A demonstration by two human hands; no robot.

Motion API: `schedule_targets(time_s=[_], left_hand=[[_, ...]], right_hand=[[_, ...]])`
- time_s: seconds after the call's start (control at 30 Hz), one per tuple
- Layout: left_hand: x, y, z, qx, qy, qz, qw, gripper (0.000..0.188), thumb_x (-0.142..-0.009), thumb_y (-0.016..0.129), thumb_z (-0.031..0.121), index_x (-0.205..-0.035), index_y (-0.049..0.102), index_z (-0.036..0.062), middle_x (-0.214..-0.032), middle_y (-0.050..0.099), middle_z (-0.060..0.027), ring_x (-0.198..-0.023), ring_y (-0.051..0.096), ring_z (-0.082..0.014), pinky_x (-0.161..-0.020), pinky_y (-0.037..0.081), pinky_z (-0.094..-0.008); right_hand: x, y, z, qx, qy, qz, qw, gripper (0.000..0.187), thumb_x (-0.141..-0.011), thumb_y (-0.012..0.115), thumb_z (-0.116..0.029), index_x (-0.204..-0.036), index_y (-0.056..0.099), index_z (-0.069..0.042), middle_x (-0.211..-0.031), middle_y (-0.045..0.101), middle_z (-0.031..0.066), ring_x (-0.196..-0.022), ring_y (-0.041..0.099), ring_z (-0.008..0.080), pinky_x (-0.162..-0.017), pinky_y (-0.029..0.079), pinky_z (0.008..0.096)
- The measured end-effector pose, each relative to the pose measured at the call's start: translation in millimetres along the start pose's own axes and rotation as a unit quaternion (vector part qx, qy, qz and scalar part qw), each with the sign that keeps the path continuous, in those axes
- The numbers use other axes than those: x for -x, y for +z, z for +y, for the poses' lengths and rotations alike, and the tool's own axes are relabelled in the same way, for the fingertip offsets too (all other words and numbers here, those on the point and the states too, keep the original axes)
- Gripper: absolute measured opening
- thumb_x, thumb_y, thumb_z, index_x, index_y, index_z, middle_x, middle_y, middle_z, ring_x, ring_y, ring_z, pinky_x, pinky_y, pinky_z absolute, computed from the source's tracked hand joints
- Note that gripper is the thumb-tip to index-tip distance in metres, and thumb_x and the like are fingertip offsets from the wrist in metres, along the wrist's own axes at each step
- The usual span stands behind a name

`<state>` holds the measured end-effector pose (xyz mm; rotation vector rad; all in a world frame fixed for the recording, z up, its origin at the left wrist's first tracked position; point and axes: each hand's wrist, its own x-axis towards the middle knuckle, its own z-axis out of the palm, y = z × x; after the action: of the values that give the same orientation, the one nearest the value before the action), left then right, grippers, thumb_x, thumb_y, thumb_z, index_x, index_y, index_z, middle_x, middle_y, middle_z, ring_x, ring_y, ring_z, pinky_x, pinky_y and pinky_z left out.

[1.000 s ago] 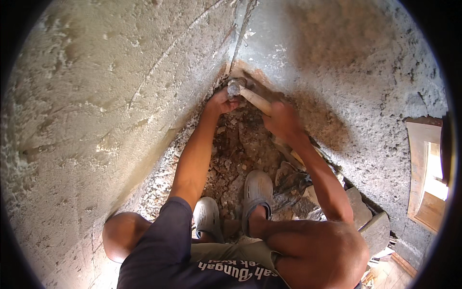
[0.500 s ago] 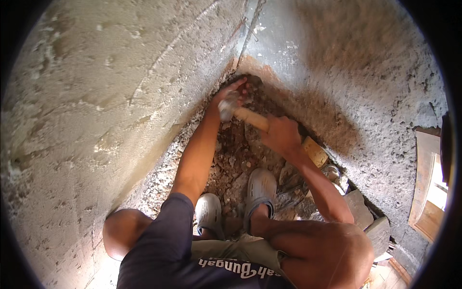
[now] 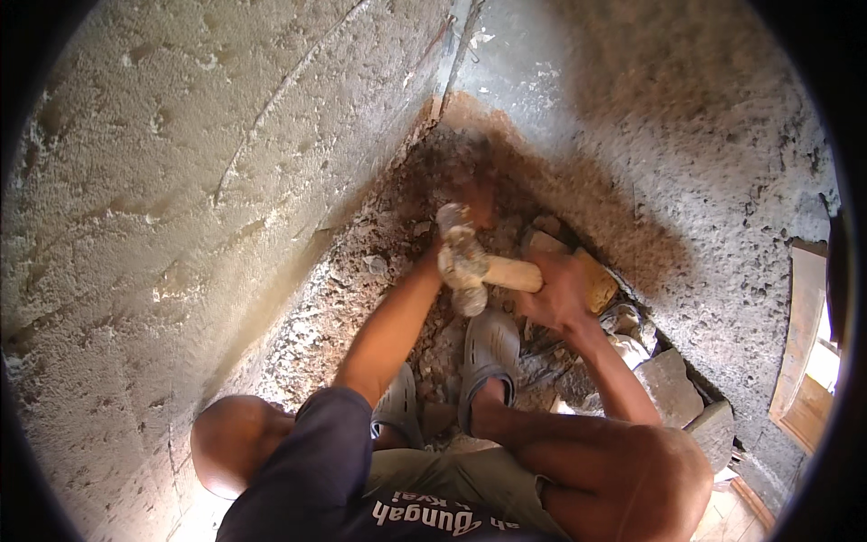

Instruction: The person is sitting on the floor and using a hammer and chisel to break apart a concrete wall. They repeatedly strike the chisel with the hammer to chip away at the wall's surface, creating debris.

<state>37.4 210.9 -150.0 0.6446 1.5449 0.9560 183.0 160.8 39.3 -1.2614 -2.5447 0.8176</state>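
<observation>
My right hand [image 3: 558, 287] is closed round the short wooden handle of a hammer [image 3: 465, 264]. Its dusty metal head is raised in front of my left wrist, hiding part of it. Beyond the head, my left hand [image 3: 479, 203] is low over the rubble [image 3: 375, 257] in the corner between two walls. Motion smears its fingers, so I cannot make out whether they hold anything. Loose dirt, broken bits and small stones lie around this hand.
Rough plastered walls rise at the left [image 3: 181, 181] and right [image 3: 713, 217], meeting at the far corner. Stone blocks [image 3: 668, 388] and a yellowish block [image 3: 596, 280] line the right wall's foot. My grey clogs [image 3: 492, 352] stand on the rubble.
The hammer and my right hand have come back toward me and slightly right. My left hand has moved away from the corner, toward me and to the right.
</observation>
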Motion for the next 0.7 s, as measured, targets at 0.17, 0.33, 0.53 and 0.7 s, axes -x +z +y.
schedule_targets(time_s=[0.17, 0.33, 0.53, 0.7], left_hand=[[53, 27, -52, 0.142, 0.169, -0.031, 0.975, 0.041, -0.104, 0.051, 0.039, -0.123, 0.063, 0.0042, -0.108, 0.063, -0.0087, -0.093, 0.061, -0.0119, -0.080, 0.046, -0.0331], [28, 21, -54, 0.187, 0.073, -0.046, 0.978, 0.044, -0.105, 0.052, 0.041, -0.116, 0.069, 0.0014, -0.085, 0.066, -0.0046, -0.077, 0.063, -0.0121, -0.072, 0.049, -0.0324], [16, -15, 0, 0.183, 0.030, -0.047, 0.981, 0.051, -0.108, 0.043, 0.042, -0.116, 0.069, -0.0010, -0.063, 0.054, 0.0022, -0.054, 0.051, -0.0105, -0.053, 0.043, -0.0313], [-17, -19, 6, 0.257, -0.042, -0.074, 0.963, 0.048, -0.108, 0.040, 0.042, -0.103, 0.067, 0.0022, -0.053, 0.042, 0.0026, -0.045, 0.039, -0.0103, -0.047, 0.035, -0.0304]], right_hand=[[20, 2, 17, -0.037, 0.059, 0.036, 0.997, 0.019, -0.074, 0.072, -0.022, -0.084, 0.069, -0.005, -0.067, 0.064, 0.0202, -0.066, 0.066, 0.0418, -0.059, 0.053, 0.0454], [30, 0, 25, -0.048, 0.066, 0.055, 0.995, 0.020, -0.075, 0.072, -0.020, -0.084, 0.068, -0.002, -0.067, 0.063, 0.0217, -0.066, 0.065, 0.0437, -0.058, 0.051, 0.0446], [36, 5, 24, -0.086, 0.109, 0.064, 0.988, 0.026, -0.078, 0.073, -0.021, -0.091, 0.070, 0.001, -0.066, 0.065, 0.0212, -0.063, 0.069, 0.0364, -0.058, 0.051, 0.0395], [34, 7, 26, -0.072, 0.126, 0.044, 0.988, 0.026, -0.078, 0.073, -0.022, -0.088, 0.070, 0.003, -0.064, 0.065, 0.0205, -0.060, 0.069, 0.0336, -0.057, 0.050, 0.0386]])
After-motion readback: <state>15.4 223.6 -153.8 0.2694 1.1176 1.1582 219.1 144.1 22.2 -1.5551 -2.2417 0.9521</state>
